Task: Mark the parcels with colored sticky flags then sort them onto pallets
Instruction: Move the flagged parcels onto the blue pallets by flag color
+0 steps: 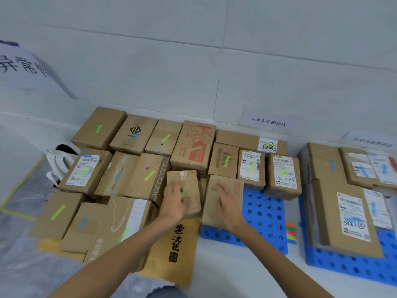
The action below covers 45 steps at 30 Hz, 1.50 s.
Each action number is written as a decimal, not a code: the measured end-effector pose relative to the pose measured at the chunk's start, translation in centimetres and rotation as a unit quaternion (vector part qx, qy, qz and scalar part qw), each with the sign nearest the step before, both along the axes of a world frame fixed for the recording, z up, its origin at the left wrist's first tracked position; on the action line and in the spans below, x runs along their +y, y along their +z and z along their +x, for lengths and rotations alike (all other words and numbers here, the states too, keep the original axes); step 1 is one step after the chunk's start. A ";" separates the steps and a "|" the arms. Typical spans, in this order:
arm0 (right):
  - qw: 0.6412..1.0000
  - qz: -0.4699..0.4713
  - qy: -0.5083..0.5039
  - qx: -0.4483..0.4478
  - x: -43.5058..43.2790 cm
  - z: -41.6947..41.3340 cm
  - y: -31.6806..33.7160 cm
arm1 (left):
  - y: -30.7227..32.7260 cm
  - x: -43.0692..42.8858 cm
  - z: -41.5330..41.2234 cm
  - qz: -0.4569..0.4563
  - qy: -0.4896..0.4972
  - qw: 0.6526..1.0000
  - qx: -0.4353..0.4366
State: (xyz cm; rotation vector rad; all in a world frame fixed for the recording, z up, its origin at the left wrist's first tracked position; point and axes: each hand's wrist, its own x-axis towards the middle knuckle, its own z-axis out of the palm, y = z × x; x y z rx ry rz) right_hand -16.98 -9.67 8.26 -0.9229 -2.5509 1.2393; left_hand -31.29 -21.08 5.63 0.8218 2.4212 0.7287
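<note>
Both blurred: left hand (174, 200) and right hand (228, 202) open-fingered on parcels (184, 190), grip unclear.

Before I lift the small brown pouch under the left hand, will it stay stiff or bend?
The pouch looks like thin kraft paper, so it probably bends. It seems light for its size, since the left hand covers much of it. It lies flat and should not roll.

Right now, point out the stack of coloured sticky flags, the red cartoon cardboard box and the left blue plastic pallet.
stack of coloured sticky flags (291, 232), head view, middle.
red cartoon cardboard box (194, 145), head view, top face.
left blue plastic pallet (265, 214), head view, bare deck.
</note>
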 end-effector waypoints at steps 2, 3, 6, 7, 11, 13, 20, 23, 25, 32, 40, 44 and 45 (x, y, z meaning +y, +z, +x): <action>0.999 -0.029 0.037 -0.013 -1.1 -2.9 0.5 | -0.4 -0.9 -1.4 -0.005 0.035 0.999 -0.023; 0.997 -0.052 0.044 -0.035 -1.6 -4.3 0.4 | -0.5 -1.1 -1.8 -0.007 0.040 0.999 -0.030; 0.983 -0.130 0.009 -0.130 -2.2 -7.5 -1.0 | -0.9 -1.6 -2.4 0.029 0.027 0.997 -0.071; 0.975 -0.156 -0.009 -0.156 -2.4 -8.0 -1.4 | -0.9 -1.6 -2.5 0.037 0.024 0.995 -0.088; 0.963 -0.203 -0.067 -0.162 -3.4 -8.4 -1.8 | -0.4 -1.8 -2.8 0.040 0.054 0.982 -0.174; 0.963 -0.212 -0.095 -0.136 -4.0 -8.2 -1.4 | 0.1 -2.1 -3.1 0.053 0.057 0.980 -0.184; 0.969 -0.206 -0.138 -0.004 -5.0 -5.7 1.6 | 3.3 -3.6 -4.4 0.129 0.017 0.982 -0.134; 0.963 -0.214 -0.151 0.062 -4.9 -4.1 3.5 | 5.2 -3.8 -4.2 0.173 0.010 0.977 -0.122; 0.962 -0.198 -0.158 0.100 -4.5 -2.8 4.6 | 6.8 -3.4 -3.4 0.205 0.012 0.973 -0.108; 0.953 -0.127 -0.201 0.189 -0.8 5.3 6.4 | 10.8 0.9 4.9 0.277 -0.018 0.957 -0.084; 0.928 -0.099 -0.259 0.250 5.4 25.1 8.2 | 12.1 9.0 23.8 0.341 -0.080 0.925 -0.146; 0.918 -0.070 -0.304 0.247 8.0 35.4 9.1 | 12.7 12.9 33.4 0.343 -0.124 0.918 -0.155; 0.916 -0.058 -0.309 0.249 8.5 37.6 9.3 | 13.1 13.7 35.5 0.345 -0.130 0.915 -0.163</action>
